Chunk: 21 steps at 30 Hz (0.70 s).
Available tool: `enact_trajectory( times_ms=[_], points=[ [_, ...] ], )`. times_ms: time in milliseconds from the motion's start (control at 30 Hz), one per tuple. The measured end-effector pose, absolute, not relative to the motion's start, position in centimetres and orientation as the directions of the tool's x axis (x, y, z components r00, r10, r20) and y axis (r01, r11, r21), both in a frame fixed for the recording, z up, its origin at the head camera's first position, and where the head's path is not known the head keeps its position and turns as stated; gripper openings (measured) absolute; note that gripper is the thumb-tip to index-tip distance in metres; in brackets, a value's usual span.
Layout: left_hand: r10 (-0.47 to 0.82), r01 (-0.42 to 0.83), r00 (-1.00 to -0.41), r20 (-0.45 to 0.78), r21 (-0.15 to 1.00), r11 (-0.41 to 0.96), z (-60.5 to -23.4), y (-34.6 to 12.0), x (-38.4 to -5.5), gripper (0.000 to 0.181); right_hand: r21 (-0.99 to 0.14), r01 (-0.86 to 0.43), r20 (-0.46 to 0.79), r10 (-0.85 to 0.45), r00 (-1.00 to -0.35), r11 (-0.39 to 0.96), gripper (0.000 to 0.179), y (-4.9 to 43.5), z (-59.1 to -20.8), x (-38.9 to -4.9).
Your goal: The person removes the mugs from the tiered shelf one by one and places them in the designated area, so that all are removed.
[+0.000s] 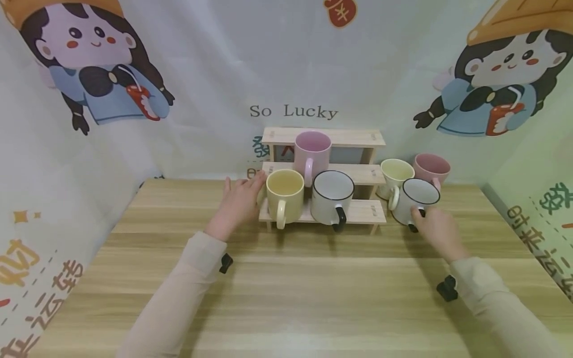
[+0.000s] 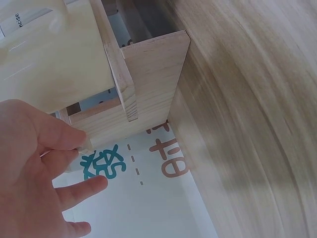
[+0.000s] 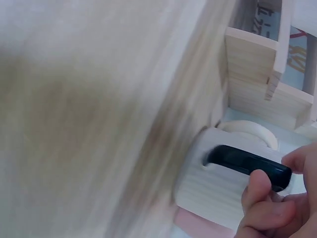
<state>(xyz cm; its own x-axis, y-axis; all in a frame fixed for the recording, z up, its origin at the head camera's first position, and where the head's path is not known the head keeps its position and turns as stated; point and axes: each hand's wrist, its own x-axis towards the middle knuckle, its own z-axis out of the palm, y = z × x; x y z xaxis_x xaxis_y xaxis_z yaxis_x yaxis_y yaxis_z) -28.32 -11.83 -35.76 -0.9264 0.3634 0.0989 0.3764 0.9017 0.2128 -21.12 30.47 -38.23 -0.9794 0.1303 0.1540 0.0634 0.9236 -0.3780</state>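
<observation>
A three-tiered wooden shelf stands at the back of the table. My left hand is at its left side, with thumb and forefinger pinching the end of a board in the left wrist view. A yellow mug and a white mug with a black rim sit on the lowest tier; a lilac mug stands on the middle one. Right of the shelf, my right hand pinches the black handle of another black-rimmed white mug.
A cream mug and a rose-pink mug stand close behind the white mug at the right. The wood-grain table extends in front of the shelf. A printed cloth hangs behind and along both sides.
</observation>
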Motion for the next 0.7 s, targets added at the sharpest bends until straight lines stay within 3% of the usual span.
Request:
enact_trajectory(
  times_ms=[167, 300, 700],
  points=[
    [0.359, 0.369, -0.929, 0.086, 0.203, 0.907, -35.5, -11.8, -28.4, 0.065, -0.351, 0.076, 0.138, 0.132, -0.982, 0.933, 0.048, 30.5, -37.3, -20.9],
    [0.361, 0.369, -0.929, 0.077, 0.206, 0.906, -35.5, -11.7, -28.3, 0.065, -0.354, 0.074, 0.194, 0.151, -0.969, 0.932, 0.045, 30.3, -37.0, -20.5],
    [0.357, 0.369, -0.929, 0.093, 0.220, 0.903, -35.5, -11.9, -28.3, 0.062, -0.339, -0.141, 0.520, 0.060, -0.852, 0.930, 0.032, 27.1, -35.2, -20.6]
  ],
)
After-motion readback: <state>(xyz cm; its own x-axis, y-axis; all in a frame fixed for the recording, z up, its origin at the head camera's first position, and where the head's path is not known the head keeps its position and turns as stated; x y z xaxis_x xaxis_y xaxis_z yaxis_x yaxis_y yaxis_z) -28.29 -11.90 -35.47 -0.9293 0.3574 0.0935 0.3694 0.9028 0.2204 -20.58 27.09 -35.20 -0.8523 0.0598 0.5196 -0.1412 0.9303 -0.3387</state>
